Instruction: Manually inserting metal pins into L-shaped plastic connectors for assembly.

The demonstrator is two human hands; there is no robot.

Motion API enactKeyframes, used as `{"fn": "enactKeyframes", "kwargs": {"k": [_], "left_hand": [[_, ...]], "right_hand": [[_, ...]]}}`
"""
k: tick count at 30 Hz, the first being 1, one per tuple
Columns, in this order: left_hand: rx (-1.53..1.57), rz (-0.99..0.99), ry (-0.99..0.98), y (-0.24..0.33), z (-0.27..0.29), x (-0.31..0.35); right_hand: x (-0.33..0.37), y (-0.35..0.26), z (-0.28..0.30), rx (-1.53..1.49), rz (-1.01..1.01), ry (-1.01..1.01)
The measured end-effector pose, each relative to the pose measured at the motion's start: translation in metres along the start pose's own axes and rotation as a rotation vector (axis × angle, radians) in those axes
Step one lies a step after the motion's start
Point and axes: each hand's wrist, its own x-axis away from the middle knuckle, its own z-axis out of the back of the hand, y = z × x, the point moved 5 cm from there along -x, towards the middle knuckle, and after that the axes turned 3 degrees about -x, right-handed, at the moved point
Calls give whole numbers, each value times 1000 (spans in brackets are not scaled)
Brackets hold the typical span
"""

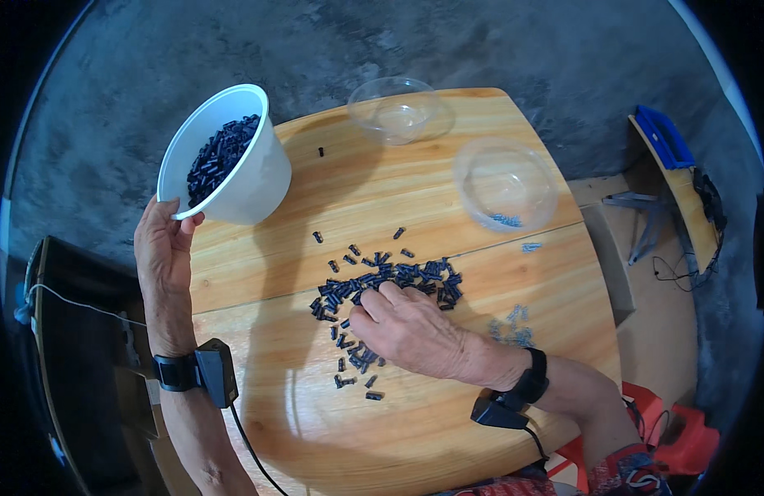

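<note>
My left hand [165, 248] pinches the lower rim of a white plastic tub [270, 178], tilted toward me at the table's left side. Many small dark cylindrical pieces [221, 157] fill part of the tub. In the middle of the wooden table, a loose pile of the same dark pieces [345, 289] spreads out. My right hand [411, 331] is on the pile with its fingers curled down among the pieces. What its fingertips hold, if anything, is hidden behind the knuckles. Each wrist wears a black strap with a small box.
A clear bowl [390, 124] stands at the far edge. A second clear tub [506, 178] holds a few bluish small parts. More bluish parts [518, 331] lie right of my right hand. One dark piece [321, 152] lies apart. A red stool [687, 438] stands at lower right.
</note>
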Motion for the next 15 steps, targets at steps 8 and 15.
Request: {"fn": "enactKeyframes", "kwargs": {"k": [8,15], "left_hand": [[22,-18,93,6,7,10],[40,-8,96,-8,25,18]], "right_hand": [[0,-5,7,-13,-53,-82],[-3,7,21,-204,-125,-163]]}}
